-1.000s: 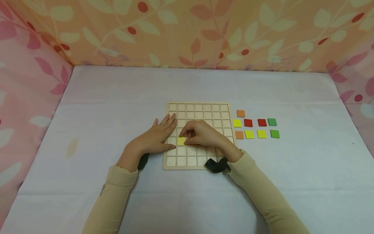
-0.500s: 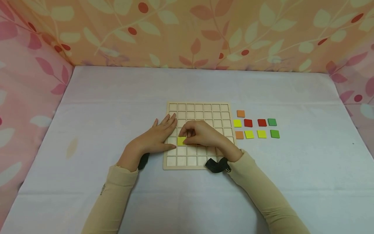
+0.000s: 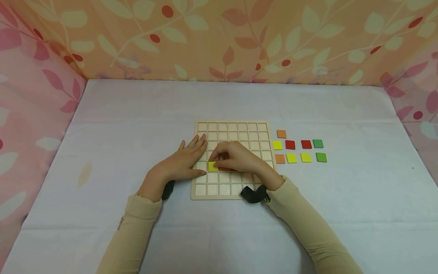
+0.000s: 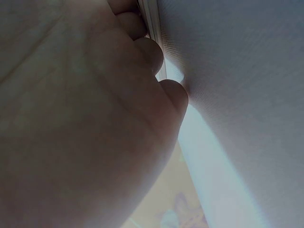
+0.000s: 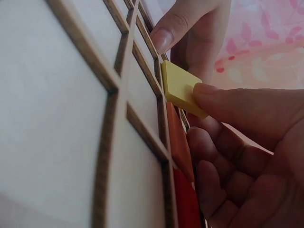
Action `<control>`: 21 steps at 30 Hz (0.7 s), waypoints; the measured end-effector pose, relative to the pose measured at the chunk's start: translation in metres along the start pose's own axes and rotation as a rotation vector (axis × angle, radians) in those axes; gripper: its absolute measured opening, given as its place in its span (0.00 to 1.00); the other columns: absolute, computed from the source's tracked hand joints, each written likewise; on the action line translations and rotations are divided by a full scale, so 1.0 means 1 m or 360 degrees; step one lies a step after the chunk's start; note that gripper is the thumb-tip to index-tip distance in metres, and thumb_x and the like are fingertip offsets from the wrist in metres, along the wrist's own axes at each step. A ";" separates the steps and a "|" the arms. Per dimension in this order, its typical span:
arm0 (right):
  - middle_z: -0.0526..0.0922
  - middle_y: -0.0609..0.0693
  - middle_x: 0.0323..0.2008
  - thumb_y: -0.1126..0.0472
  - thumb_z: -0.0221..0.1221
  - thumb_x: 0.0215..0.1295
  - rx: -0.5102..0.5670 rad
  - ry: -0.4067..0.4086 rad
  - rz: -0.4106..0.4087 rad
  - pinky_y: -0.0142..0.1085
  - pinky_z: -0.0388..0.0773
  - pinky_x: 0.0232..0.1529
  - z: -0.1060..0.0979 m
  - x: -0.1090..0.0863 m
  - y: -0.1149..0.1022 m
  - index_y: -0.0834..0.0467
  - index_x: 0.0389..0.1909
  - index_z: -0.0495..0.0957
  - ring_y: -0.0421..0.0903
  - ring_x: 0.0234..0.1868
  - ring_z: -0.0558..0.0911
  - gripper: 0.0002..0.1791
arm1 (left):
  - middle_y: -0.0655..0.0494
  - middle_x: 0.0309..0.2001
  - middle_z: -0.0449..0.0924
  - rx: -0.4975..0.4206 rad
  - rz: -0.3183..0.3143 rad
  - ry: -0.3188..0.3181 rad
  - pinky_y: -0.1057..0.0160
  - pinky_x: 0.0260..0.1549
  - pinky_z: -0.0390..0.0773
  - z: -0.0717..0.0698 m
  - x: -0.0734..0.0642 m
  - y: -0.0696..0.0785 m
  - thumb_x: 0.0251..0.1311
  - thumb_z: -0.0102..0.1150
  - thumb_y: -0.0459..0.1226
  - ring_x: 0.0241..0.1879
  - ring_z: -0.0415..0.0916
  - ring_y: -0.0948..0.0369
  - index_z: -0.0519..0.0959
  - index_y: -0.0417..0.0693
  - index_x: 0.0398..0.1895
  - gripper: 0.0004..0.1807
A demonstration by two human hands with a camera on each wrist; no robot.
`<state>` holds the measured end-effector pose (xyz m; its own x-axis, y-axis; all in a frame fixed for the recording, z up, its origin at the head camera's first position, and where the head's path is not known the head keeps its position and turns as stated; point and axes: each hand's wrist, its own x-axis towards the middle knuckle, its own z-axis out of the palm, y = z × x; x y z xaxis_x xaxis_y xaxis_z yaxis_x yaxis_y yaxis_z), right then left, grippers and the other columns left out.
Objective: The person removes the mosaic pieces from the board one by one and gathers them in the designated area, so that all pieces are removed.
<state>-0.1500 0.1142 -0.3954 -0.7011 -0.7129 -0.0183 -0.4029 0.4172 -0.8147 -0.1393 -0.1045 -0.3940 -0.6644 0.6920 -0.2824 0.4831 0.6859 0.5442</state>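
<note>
A: Where's the yellow tile (image 5: 176,85)?

B: At the board (image 3: 222,189), right by the orange tile (image 5: 178,140). It's tipped up, not flat.

A: Who's got it?

B: The right hand (image 3: 236,156) is pinching it. I see the thumb on it, but the finger across from it is hard to make out. The left hand (image 3: 183,160) is spread out on the board's left edge, with no tile.

A: Is it heavy?

B: I'd guess it's light, stiff and hard to break. It looks smooth, so it might slip.

A: Where would you hold it?

B: By two sides, I think, so no fingers get stuck underneath.
</note>
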 end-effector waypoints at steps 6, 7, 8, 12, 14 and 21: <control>0.81 0.45 0.30 0.69 0.64 0.57 0.0041 -0.0015 0.0017 0.31 0.75 0.33 0.000 0.000 0.000 0.60 0.35 0.84 0.39 0.30 0.76 0.06 | 0.47 0.74 0.28 -0.0013 -0.0002 -0.0004 0.40 0.65 0.30 0.000 0.000 0.000 0.61 0.58 0.47 0.72 0.23 0.51 0.41 0.36 0.73 0.48; 0.81 0.46 0.30 0.69 0.64 0.57 0.0058 -0.0018 0.0023 0.31 0.76 0.34 0.000 0.000 0.000 0.60 0.35 0.84 0.39 0.30 0.76 0.06 | 0.47 0.74 0.28 -0.0011 -0.0003 -0.0004 0.41 0.66 0.30 0.000 0.000 0.000 0.61 0.58 0.47 0.72 0.23 0.51 0.41 0.37 0.73 0.48; 0.81 0.46 0.30 0.69 0.64 0.57 0.0074 -0.0020 0.0031 0.31 0.76 0.34 0.000 0.000 0.000 0.60 0.35 0.84 0.39 0.30 0.77 0.06 | 0.47 0.74 0.28 -0.0009 -0.0003 -0.0003 0.40 0.66 0.30 0.000 0.000 0.000 0.61 0.58 0.47 0.72 0.23 0.51 0.41 0.36 0.73 0.48; 0.82 0.47 0.32 0.69 0.64 0.57 0.0130 -0.0019 0.0079 0.33 0.77 0.36 -0.001 -0.001 0.001 0.61 0.36 0.84 0.40 0.32 0.78 0.06 | 0.46 0.74 0.28 -0.0003 0.0002 -0.0001 0.41 0.66 0.31 0.000 0.000 0.000 0.61 0.58 0.47 0.72 0.23 0.51 0.41 0.36 0.73 0.48; 0.83 0.47 0.33 0.68 0.64 0.58 0.0137 -0.0009 0.0104 0.33 0.77 0.38 -0.003 -0.002 0.001 0.61 0.36 0.84 0.40 0.33 0.79 0.05 | 0.46 0.74 0.28 -0.0007 0.0006 0.0003 0.42 0.66 0.31 -0.001 -0.001 0.000 0.61 0.58 0.47 0.72 0.23 0.51 0.41 0.36 0.73 0.48; 0.84 0.48 0.33 0.69 0.63 0.58 0.0199 0.0011 0.0182 0.34 0.78 0.39 -0.008 -0.008 0.000 0.62 0.36 0.84 0.41 0.33 0.80 0.06 | 0.47 0.74 0.28 -0.0048 0.0018 0.0013 0.48 0.68 0.34 -0.001 -0.003 0.001 0.62 0.59 0.46 0.72 0.23 0.52 0.41 0.36 0.73 0.48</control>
<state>-0.1494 0.1244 -0.3902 -0.7423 -0.6607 -0.1113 -0.2444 0.4217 -0.8732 -0.1377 -0.1065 -0.3919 -0.6635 0.6978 -0.2698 0.4733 0.6708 0.5710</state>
